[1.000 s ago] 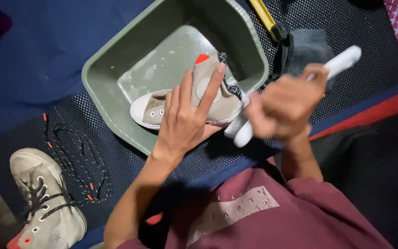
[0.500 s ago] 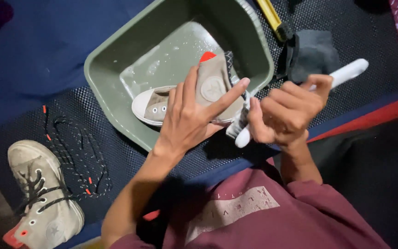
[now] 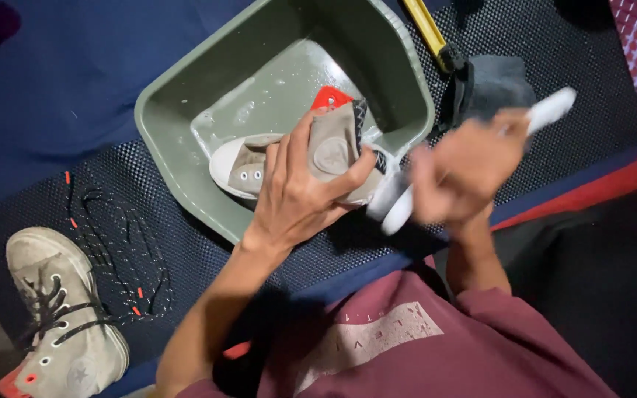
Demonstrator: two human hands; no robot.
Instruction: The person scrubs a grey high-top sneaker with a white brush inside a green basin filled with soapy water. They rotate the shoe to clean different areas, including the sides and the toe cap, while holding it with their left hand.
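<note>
The grey-beige high-top shoe (image 3: 318, 158) lies on its side over the near rim of the green plastic basin (image 3: 186, 110), its white toe cap pointing toward nine o'clock and its orange-red tongue tab sticking up at twelve o'clock. The left hand (image 3: 296, 199) wraps over the shoe's ankle part, fingers spread across the canvas and thumb pressing on the side nearest three o'clock, holding the shoe firmly. Just at three o'clock of the shoe, the right hand (image 3: 466, 169) is blurred; it is closed round the white handle of a brush (image 3: 551, 110), whose far end juts out toward two o'clock while the other white end (image 3: 396, 210) sits against the shoe's heel. The basin's floor looks wet and shiny.

At one o'clock of the basin lies a dark grey cloth (image 3: 495, 85), and beside it a yellow-handled tool (image 3: 425, 26) runs toward twelve o'clock. All this rests on a black dotted mat (image 3: 186, 250) over a blue sheet (image 3: 60, 81). At eight o'clock of the basin, loose black laces with orange tips (image 3: 112, 250) sprawl on the mat, and further toward seven o'clock stands the second shoe (image 3: 60, 324), still laced. The person wears a maroon shirt (image 3: 422, 346).
</note>
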